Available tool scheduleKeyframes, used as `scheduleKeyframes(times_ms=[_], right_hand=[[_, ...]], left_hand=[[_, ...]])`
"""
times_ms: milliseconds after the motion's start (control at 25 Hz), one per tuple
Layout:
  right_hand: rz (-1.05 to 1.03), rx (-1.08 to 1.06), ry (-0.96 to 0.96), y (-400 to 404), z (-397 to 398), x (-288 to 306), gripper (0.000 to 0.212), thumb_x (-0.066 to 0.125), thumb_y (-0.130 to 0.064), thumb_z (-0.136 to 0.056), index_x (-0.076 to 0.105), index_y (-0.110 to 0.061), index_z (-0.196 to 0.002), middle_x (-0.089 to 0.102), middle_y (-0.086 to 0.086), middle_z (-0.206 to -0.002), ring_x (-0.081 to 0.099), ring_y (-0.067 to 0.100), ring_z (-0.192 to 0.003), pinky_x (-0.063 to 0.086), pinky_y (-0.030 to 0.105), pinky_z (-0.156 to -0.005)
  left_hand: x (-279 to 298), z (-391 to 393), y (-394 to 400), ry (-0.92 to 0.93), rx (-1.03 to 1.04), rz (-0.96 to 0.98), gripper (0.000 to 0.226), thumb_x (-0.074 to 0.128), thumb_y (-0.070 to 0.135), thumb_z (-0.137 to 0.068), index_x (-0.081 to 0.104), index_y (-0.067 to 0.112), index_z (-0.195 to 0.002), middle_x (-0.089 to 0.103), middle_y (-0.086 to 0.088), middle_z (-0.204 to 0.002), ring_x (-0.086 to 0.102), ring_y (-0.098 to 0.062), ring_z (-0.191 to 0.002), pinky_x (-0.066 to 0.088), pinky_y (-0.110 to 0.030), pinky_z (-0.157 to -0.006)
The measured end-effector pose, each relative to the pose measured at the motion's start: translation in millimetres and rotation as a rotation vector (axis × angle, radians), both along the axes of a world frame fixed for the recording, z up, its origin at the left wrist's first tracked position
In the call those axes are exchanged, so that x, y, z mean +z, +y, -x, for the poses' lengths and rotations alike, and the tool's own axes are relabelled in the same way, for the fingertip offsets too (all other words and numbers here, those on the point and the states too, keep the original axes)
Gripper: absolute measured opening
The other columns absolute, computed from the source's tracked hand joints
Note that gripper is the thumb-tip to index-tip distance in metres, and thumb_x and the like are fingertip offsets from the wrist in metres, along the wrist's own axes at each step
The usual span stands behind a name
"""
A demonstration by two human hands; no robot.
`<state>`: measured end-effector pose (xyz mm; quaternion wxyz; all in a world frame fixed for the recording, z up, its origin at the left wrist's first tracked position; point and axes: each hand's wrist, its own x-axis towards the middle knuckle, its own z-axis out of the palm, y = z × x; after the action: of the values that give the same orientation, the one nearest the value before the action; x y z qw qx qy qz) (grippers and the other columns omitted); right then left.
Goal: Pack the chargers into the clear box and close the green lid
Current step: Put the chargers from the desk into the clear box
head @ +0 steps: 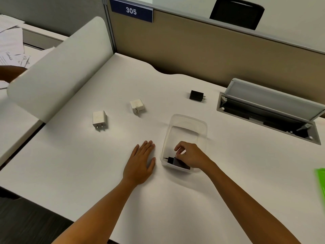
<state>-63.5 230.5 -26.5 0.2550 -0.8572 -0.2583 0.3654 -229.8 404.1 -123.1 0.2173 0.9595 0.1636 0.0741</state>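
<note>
A clear box (pixel 186 124) stands open on the white desk. My right hand (pixel 190 154) reaches into its near end, fingertips on a black charger (pixel 173 161) lying on the box floor. My left hand (pixel 140 162) rests flat on the desk just left of the box, fingers together, holding nothing. Two white chargers lie on the desk to the left: one (pixel 99 119) with prongs toward me, another (pixel 137 106) farther back. A second black charger (pixel 197 95) sits behind the box. The green lid (pixel 321 182) shows only as a strip at the right frame edge.
An open cable tray with a raised grey flap (pixel 270 106) is set into the desk at right. A beige partition (pixel 211 55) backs the desk, and a white rounded divider (pixel 58 73) bounds its left side. Papers (pixel 12 48) lie on the neighbouring desk.
</note>
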Motion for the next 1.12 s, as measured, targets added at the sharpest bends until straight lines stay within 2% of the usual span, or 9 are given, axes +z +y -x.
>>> scheduleKeyframes(times_ms=[120, 280, 360, 480, 640, 760, 880, 1000, 1120], right_hand=[[-0.049, -0.021, -0.057, 3, -4, 0, 0.015, 0.062, -0.024, -0.091, 0.066, -0.021, -0.106, 0.067, -0.006, -0.103, 0.063, 0.016, -0.08, 0.047, 0.024, -0.067], [-0.305, -0.226, -0.146, 12, -31, 22, 0.007, 0.067, -0.018, -0.089, 0.07, -0.018, -0.095, 0.071, -0.003, -0.088, 0.068, 0.014, -0.076, 0.054, 0.022, -0.068], [-0.385, -0.298, -0.196, 16, -57, 32, 0.007, 0.066, -0.015, -0.089, 0.071, -0.017, -0.094, 0.073, -0.001, -0.085, 0.069, 0.009, -0.073, 0.055, 0.015, -0.067], [-0.4, -0.34, -0.292, 28, -100, 37, 0.009, 0.064, -0.015, -0.09, 0.07, -0.016, -0.096, 0.073, 0.001, -0.088, 0.07, 0.009, -0.076, 0.056, 0.017, -0.071], [-0.247, -0.285, -0.435, 53, -157, 18, 0.019, 0.063, -0.014, -0.091, 0.068, -0.008, -0.109, 0.071, 0.011, -0.107, 0.067, 0.024, -0.096, 0.047, 0.018, -0.075], [-0.071, -0.174, -0.51, 75, -193, 6, 0.044, 0.067, -0.013, -0.089, 0.053, -0.005, -0.129, 0.056, 0.018, -0.128, 0.057, 0.034, -0.115, 0.047, 0.034, -0.092], [0.175, -0.037, -0.624, 91, -223, 0, 0.069, 0.072, -0.015, -0.085, 0.035, -0.004, -0.143, 0.041, 0.02, -0.144, 0.042, 0.039, -0.131, 0.038, 0.047, -0.107], [0.361, 0.075, -0.621, 103, -241, -7, 0.069, 0.069, -0.017, -0.087, 0.033, -0.001, -0.143, 0.04, 0.023, -0.144, 0.041, 0.042, -0.131, 0.035, 0.049, -0.108], [0.405, 0.109, -0.68, 108, -243, -15, 0.061, 0.067, -0.014, -0.089, 0.037, 0.002, -0.139, 0.043, 0.024, -0.139, 0.044, 0.042, -0.126, 0.039, 0.05, -0.104]], left_hand=[[-1, 0, 0, 0.002, -0.002, -0.001, 0.061, 0.031, 0.048, -0.102, 0.028, 0.022, -0.156, 0.027, 0.006, -0.163, 0.009, -0.002, -0.151, 0.006, -0.029, -0.125], [-1, -1, 1, 0.012, -0.008, 0.005, 0.06, 0.031, 0.047, -0.102, 0.026, 0.022, -0.157, 0.025, 0.005, -0.164, 0.01, -0.005, -0.152, 0.007, -0.032, -0.125], [0, -1, 1, 0.023, -0.022, -0.011, 0.06, 0.031, 0.046, -0.103, 0.024, 0.021, -0.157, 0.024, 0.004, -0.164, 0.012, -0.008, -0.153, 0.01, -0.034, -0.126], [1, 0, 1, 0.034, -0.024, -0.018, 0.06, 0.033, 0.044, -0.103, 0.024, 0.021, -0.157, 0.024, 0.004, -0.164, 0.012, -0.009, -0.153, 0.012, -0.037, -0.126], [0, 0, 0, 0.037, -0.018, -0.022, 0.059, 0.033, 0.044, -0.103, 0.025, 0.021, -0.157, 0.023, 0.005, -0.165, 0.011, -0.009, -0.153, 0.013, -0.038, -0.126], [0, -1, 0, 0.036, -0.01, -0.009, 0.058, 0.035, 0.043, -0.103, 0.027, 0.02, -0.156, 0.024, 0.005, -0.165, 0.011, -0.009, -0.153, 0.013, -0.038, -0.126], [0, -2, 0, 0.039, -0.004, 0.006, 0.058, 0.036, 0.042, -0.103, 0.028, 0.021, -0.156, 0.025, 0.005, -0.164, 0.011, -0.008, -0.153, 0.013, -0.038, -0.126], [0, -2, -1, 0.038, 0.002, 0.007, 0.057, 0.037, 0.042, -0.103, 0.03, 0.021, -0.156, 0.025, 0.006, -0.164, 0.011, -0.008, -0.153, 0.012, -0.036, -0.126], [-1, -2, 0, 0.036, 0.011, 0.022, 0.057, 0.037, 0.042, -0.103, 0.029, 0.022, -0.156, 0.024, 0.007, -0.164, 0.009, -0.006, -0.153, 0.01, -0.035, -0.126]])
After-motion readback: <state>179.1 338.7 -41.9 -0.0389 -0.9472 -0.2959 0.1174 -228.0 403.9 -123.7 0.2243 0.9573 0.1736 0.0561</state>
